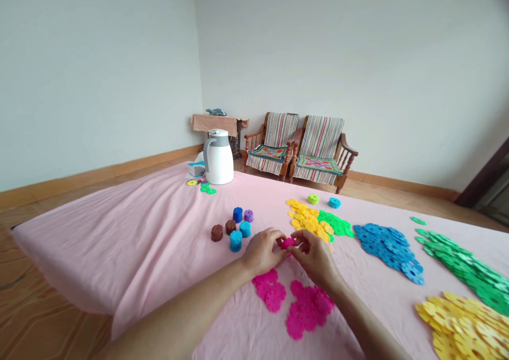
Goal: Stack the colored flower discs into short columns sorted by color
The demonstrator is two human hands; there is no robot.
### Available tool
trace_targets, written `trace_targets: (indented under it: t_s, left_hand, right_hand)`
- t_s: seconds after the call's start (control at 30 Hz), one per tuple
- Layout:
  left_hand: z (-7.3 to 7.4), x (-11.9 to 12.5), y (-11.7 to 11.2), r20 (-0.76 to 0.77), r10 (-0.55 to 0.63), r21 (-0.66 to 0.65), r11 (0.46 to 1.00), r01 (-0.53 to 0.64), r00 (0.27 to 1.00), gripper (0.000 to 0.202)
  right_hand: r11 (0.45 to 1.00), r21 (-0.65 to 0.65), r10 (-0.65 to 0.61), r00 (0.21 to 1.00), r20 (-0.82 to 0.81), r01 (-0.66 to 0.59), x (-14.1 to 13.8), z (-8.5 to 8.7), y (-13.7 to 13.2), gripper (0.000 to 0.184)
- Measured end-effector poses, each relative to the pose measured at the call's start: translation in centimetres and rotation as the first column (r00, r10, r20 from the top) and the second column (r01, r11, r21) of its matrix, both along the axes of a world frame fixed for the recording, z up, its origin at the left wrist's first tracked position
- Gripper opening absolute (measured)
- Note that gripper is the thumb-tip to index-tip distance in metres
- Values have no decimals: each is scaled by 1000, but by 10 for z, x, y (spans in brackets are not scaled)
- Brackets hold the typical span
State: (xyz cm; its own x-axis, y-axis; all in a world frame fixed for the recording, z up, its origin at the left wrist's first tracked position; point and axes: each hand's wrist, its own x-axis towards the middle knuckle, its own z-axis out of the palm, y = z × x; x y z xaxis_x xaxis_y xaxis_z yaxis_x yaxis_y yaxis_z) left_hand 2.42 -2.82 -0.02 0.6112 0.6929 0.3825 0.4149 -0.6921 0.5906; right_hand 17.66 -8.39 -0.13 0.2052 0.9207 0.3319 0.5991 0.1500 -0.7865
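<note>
My left hand [263, 251] and my right hand [315, 256] meet over the pink cloth, and both pinch a small stack of pink discs [288, 242] between their fingertips. Just below my hands lie two loose heaps of flat pink discs [305, 309], spread on the cloth. To the left of my left hand stand several finished little stacks: blue [236, 240], brown [217, 233], dark blue [237, 214] and purple [248, 215].
The pink-covered table [131, 243] carries heaps of yellow [309, 219], green [465, 262] and blue discs [387, 246], and another yellow heap [469, 328] at the lower right. A white jug [218, 157] stands at the far edge. Two striped armchairs [300, 145] line the wall.
</note>
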Motion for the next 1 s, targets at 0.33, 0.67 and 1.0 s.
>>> trace_targets:
  t_s: [0.33, 0.67, 1.0]
  left_hand:
    - [0, 0, 0, -10, -9, -32, 999, 9, 1000, 18]
    - [-1, 0, 2, -11, 1, -24, 1000, -1, 1000, 21]
    - [2, -1, 1, -11, -20, -45, 999, 20, 1000, 23]
  right_hand:
    - [998, -63, 16, 1000, 18, -15, 21, 9, -7, 10]
    - [843, -471, 426, 857, 291, -259, 9, 43, -43, 20]
    - [820, -434, 434, 900, 45, -374, 4, 38, -36, 7]
